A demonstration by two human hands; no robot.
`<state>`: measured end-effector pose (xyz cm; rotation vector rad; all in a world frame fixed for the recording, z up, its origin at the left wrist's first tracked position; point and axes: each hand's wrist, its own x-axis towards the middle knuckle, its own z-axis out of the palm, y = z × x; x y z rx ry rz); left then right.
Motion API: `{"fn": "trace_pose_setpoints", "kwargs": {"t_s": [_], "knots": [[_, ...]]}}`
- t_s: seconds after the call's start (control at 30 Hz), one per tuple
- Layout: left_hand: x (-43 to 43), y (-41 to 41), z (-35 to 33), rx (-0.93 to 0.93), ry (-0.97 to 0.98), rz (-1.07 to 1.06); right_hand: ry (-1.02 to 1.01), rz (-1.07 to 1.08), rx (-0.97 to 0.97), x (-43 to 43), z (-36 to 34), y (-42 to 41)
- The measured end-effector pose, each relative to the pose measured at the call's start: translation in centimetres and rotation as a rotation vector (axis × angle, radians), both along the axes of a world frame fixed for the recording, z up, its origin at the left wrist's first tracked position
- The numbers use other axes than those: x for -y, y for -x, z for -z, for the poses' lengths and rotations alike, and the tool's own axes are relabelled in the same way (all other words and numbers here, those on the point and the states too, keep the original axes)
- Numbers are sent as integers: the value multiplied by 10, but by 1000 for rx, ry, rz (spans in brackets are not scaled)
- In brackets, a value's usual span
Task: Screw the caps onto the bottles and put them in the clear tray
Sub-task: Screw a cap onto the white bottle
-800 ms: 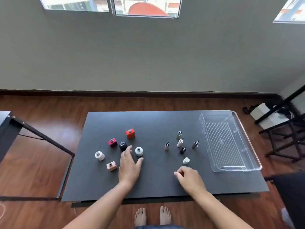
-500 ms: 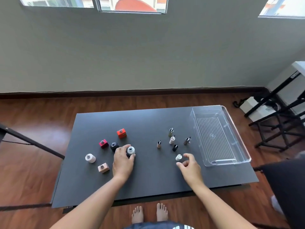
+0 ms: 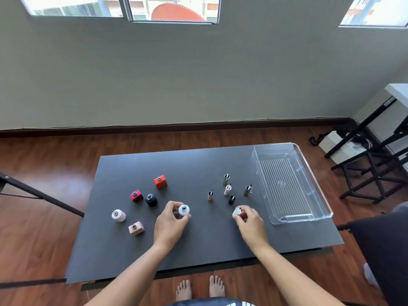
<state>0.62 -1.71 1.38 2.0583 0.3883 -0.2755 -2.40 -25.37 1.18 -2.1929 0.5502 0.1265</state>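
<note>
The left hand (image 3: 171,226) has its thumb and fingers curled round a white round bottle (image 3: 184,210), gripping it by the sides with its open neck facing up. The right hand (image 3: 250,225) pinches a white cap (image 3: 237,211) between thumb and fingertips; whether the cap is off the dark table (image 3: 198,246) or touching it cannot be told.

Six bottles show in all, none capped. Besides the held one, five stand to the left on the table: an orange square bottle (image 3: 160,181) farthest back, a red square bottle (image 3: 136,195) with a black round bottle (image 3: 151,199) just beside it, a pale round bottle (image 3: 118,215) nearer the left edge, and a pink square bottle (image 3: 136,228) closest to the person.

Six caps show too. Besides the held one, five stand upright in a loose group beyond the right hand: an olive cap (image 3: 225,179) at the back, a cream ribbed cap (image 3: 227,189) in front of it, a tan cap (image 3: 210,195) to the left, a black cap (image 3: 231,200) nearest the right hand, and a grey-brown cap (image 3: 247,190) closest to the tray.

One clear tray (image 3: 324,202) lies along the right end of the table, holding nothing, well apart from the bottles.
</note>
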Motion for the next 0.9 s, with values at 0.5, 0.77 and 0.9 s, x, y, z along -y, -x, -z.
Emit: {"fn": "trace_pose_setpoints", "kwargs": {"t_s": [0.5, 0.77, 0.9], "knots": [[15, 2, -36, 122, 195, 78, 18, -362, 224, -17, -55, -10], [17, 1, -42, 161, 168, 97, 116, -439, 266, -22, -72, -13], [18, 3, -46, 188, 148, 105, 142, -459, 256, -24, -74, -13]]}}
